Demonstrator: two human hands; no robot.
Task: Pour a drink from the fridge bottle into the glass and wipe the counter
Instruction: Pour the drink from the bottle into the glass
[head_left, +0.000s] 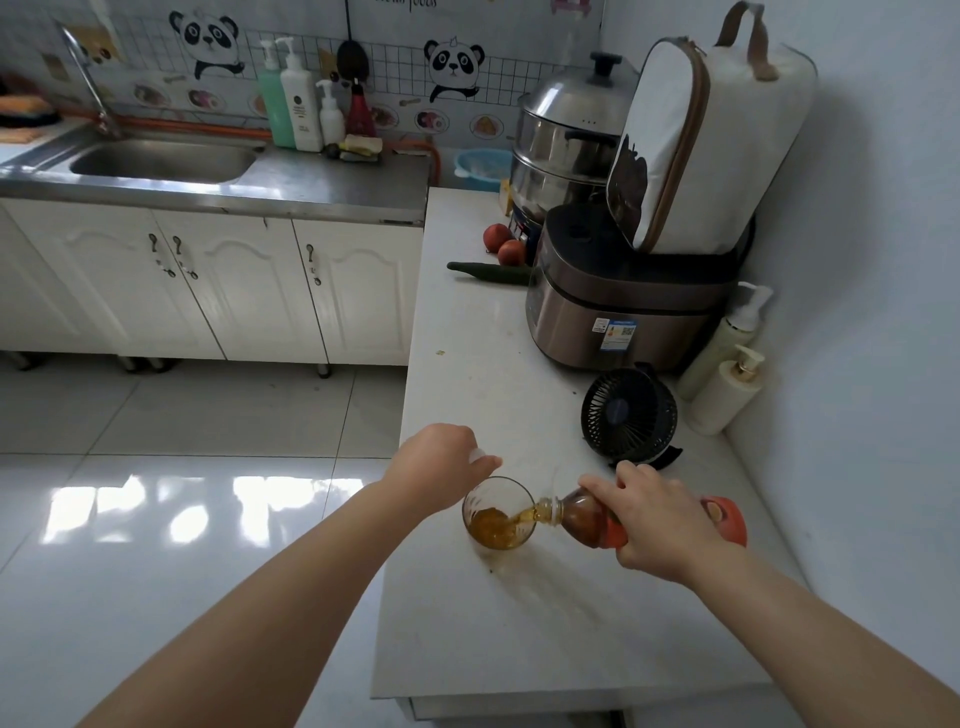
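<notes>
A clear glass (496, 512) stands on the white counter (545, 639) near its left edge, partly filled with amber drink. My right hand (660, 519) grips a plastic bottle (587, 522) with an orange label, tipped almost flat with its mouth at the glass rim. A brown stream runs from the bottle into the glass. My left hand (441, 465) hovers just left of and behind the glass, fingers curled around something small and white, likely the bottle cap. The hand does not clearly touch the glass.
A small black fan (628, 415) stands just behind my right hand. Further back are a rice cooker (623, 306), two pump bottles (727, 384) by the wall, a cucumber (491, 272), two apples (504, 245) and a steamer. The sink (161, 161) is at the far left.
</notes>
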